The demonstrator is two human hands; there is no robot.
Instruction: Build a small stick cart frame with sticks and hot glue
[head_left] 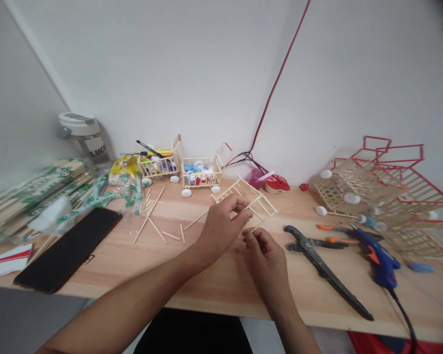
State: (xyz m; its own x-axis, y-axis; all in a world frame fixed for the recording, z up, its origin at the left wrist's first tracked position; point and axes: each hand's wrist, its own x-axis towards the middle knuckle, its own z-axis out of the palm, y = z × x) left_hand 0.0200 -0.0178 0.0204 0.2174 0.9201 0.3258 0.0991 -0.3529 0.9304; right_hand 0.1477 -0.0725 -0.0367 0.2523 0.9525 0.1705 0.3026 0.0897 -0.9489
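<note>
left hand (219,231) pinches a wooden stick frame (245,196) — right hand (266,260) just below

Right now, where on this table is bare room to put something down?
Bare wood lies between the black phone and the loose sticks, and in front of the glue gun beside the long pliers. Crowded: far right around the red-edged stick frames, far left at the wrapped stick bundles.

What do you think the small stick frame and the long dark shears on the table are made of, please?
The small stick frame looks like bare pale wood or bamboo: thin, matte, unpainted sticks. The long dark shears seem to be black-coated metal, judging by their dull sheen, though the coating cannot be confirmed.
</note>
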